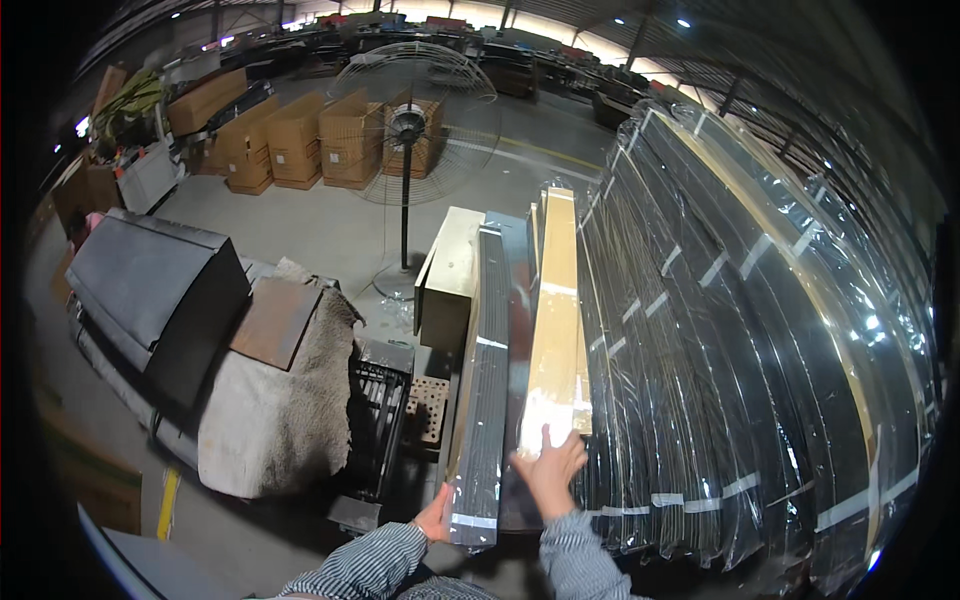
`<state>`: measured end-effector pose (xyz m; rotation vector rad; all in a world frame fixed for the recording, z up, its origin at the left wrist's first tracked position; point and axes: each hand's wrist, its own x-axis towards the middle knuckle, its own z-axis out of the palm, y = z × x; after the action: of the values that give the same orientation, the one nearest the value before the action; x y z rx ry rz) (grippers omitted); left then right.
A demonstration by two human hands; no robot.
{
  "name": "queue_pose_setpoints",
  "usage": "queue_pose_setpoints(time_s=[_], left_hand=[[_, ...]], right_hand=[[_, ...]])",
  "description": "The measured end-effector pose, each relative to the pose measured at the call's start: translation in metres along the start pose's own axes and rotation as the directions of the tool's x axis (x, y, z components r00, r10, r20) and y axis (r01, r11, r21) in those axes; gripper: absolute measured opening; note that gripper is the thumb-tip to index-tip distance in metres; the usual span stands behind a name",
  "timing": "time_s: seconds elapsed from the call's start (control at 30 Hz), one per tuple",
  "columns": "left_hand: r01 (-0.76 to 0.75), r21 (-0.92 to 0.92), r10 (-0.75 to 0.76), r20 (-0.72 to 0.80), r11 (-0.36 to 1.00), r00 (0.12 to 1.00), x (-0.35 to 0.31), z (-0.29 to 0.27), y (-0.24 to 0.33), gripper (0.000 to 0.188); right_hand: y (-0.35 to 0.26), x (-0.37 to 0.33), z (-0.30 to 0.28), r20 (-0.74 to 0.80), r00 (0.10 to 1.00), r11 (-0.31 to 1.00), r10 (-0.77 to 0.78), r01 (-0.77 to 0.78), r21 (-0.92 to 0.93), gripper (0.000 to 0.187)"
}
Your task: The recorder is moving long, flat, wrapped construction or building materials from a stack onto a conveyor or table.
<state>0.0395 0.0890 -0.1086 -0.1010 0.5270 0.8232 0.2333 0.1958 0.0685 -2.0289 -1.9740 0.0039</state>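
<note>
A long bundle of dark panels (487,400), bound with white tape, stands on edge in front of me. Against its near left edge rests my left hand (436,514); the visible fingers are stretched along the side, and part of the hand is hidden. To the right of the bundle is a long tan board or carton (557,300) in shiny clear film, its near end bright with glare. My right hand (553,473) lies at that near end, fingers spread and thumb pointing up. A bluish-grey panel surface (517,330) shows between the two.
Many film-wrapped dark panels (720,370) lean in a row on the right. At left are a dark box-shaped metal piece (155,280), a rough grey cloth (285,420) and a brown plate (277,320). A pedestal fan (406,125) stands ahead, before several brown cartons (295,148).
</note>
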Motion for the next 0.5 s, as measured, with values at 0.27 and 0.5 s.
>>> queue_pose_setpoints(time_s=[0.27,0.5], left_hand=[[-0.047,0.626,0.274,-0.271,0.778,0.923,-0.007,0.047,-0.040,0.111],[-0.259,0.837,0.197,0.184,0.481,0.963,0.007,-0.029,-0.151,0.138]], right_hand=[[0.062,-0.145,0.067,0.167,0.971,0.984,0.169,-0.174,0.019,0.112],[0.140,-0.216,0.039,0.294,0.954,0.978,-0.052,-0.011,0.207,0.107]])
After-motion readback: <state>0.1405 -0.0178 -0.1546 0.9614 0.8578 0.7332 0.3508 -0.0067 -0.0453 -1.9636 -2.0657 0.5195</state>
